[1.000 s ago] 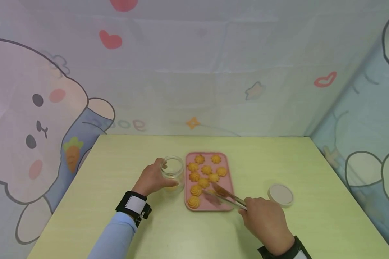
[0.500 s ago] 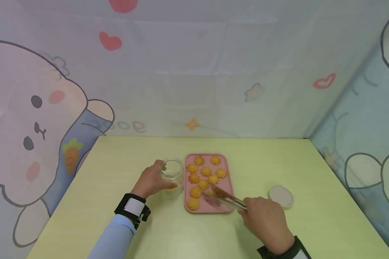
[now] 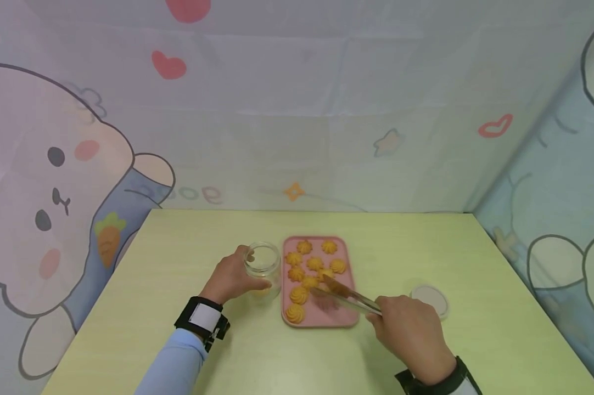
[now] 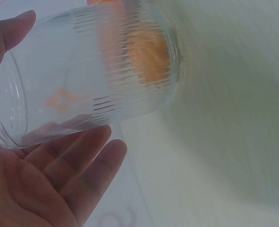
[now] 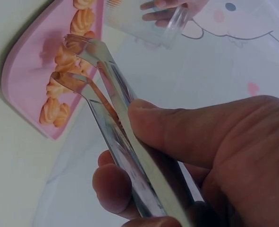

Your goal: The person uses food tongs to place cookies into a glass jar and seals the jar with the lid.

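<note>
My left hand [image 3: 233, 277] holds a clear glass jar [image 3: 263, 266] between thumb and fingers, just left of a pink tray [image 3: 336, 318]. Its mouth is uncovered, and a golden cookie [image 4: 148, 53] shows at its bottom in the left wrist view. Piped, swirled cookies [image 3: 295, 314] lie on the tray in loose rows. Metal tongs [image 5: 112, 73] are gripped in my right hand [image 3: 413, 334], thumb on one arm and fingers on the other. Their tips stand apart over the tray's middle, overlapping the cookies there, with no cookie visibly pinched.
A round whitish lid [image 3: 431, 300] lies on the pale yellow table [image 3: 203, 230] just beyond my right hand. Behind the table hangs a printed cloth [image 3: 297, 109] with hearts and a cartoon animal.
My right hand has shifted slightly right and up in the head view, and the tongs' tips have moved a little up over the cookies. My left hand and the jar stay put.
</note>
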Demonstrator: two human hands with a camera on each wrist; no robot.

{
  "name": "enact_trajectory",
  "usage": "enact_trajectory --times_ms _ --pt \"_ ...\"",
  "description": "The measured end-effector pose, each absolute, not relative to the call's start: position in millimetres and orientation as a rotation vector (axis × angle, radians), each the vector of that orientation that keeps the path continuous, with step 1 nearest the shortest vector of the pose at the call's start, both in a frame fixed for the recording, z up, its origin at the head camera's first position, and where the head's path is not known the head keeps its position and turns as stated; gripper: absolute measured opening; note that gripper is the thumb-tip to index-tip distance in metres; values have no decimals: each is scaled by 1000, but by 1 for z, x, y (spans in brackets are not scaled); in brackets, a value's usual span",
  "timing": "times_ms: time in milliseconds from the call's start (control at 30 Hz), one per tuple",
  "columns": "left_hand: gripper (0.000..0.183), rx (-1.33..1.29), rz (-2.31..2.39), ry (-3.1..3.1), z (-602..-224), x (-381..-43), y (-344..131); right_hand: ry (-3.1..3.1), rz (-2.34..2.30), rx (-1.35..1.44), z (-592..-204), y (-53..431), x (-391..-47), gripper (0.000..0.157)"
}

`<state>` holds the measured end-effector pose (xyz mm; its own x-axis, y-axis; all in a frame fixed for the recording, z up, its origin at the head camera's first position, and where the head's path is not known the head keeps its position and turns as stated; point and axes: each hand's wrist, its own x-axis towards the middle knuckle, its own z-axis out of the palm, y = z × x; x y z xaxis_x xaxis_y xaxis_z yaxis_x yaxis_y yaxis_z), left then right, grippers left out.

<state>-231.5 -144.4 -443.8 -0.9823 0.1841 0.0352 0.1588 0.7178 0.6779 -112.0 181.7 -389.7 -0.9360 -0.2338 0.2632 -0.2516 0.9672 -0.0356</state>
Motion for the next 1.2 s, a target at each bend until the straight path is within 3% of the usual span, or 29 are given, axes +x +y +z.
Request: enact_trajectory --times_ms 1200 --pt "80 299 1128 2874 -440 -231 -146 -2677 199 433 -332 151 -128 41"
